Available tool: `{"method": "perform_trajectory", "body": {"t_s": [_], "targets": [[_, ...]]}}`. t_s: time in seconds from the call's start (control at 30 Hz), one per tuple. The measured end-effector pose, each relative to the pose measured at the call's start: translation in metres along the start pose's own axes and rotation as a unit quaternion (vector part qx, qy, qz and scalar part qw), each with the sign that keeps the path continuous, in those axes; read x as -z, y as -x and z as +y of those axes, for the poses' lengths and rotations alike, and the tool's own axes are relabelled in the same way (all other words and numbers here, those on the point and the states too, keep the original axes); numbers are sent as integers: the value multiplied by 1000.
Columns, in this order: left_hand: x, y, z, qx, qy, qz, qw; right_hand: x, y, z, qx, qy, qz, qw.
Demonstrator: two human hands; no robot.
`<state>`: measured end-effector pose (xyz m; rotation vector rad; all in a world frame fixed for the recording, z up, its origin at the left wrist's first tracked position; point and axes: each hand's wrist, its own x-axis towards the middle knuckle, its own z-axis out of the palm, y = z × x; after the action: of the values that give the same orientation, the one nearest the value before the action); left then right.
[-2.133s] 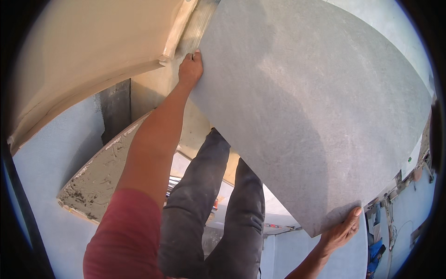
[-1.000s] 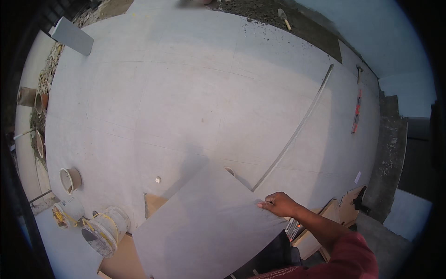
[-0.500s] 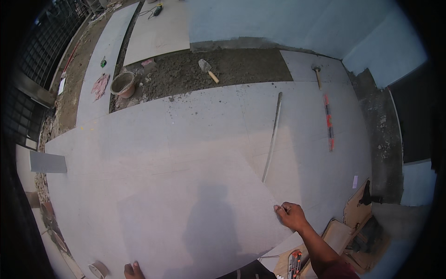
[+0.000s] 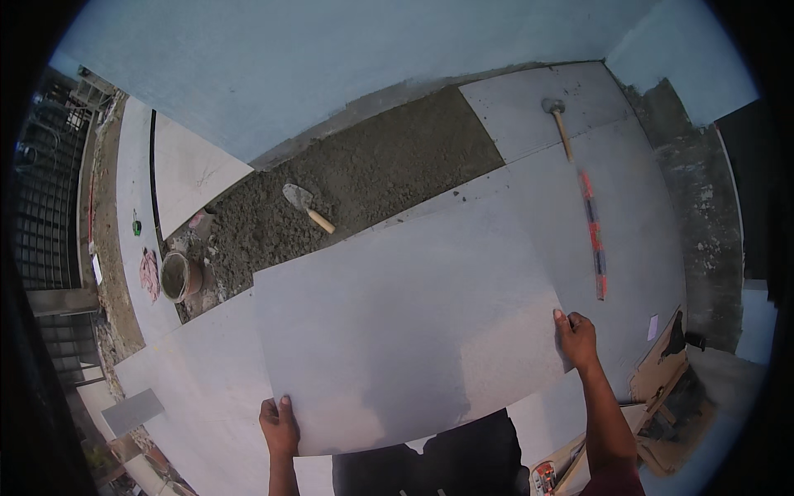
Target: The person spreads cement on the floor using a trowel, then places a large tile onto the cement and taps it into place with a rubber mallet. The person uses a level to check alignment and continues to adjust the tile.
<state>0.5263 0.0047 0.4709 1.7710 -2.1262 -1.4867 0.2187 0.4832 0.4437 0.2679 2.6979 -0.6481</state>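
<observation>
Bare left hand (image 4: 279,426), bare right hand (image 4: 576,337) gripping opposite edges of large grey rectangular tile (image 4: 397,322), frame centre; since moments ago, tile nearing dark-grey crumbly mortar bed (image 4: 405,140), upper centre, seemingly coming within reach.

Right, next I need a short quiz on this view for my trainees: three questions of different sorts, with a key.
1. What do the left hand and right hand both hold?
2. True or false: the trowel lies on the mortar.
3. Which lies nearest the mallet? A: bucket. B: red bar. C: pink cloth.

Key: 1. A large grey tile, by its opposite edges. 2. True. 3. B.
</observation>
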Motion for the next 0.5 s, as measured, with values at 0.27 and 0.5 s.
{"method": "perform_trajectory", "body": {"t_s": [0.27, 0.5], "targets": [[-257, -216, 79, -60, -23, 42, 997, -93, -358, -11, 15, -46, 40, 998], [-387, -367, 90, -80, 24, 44, 996, -164, -535, -31, 26, -76, 58, 995]]}}
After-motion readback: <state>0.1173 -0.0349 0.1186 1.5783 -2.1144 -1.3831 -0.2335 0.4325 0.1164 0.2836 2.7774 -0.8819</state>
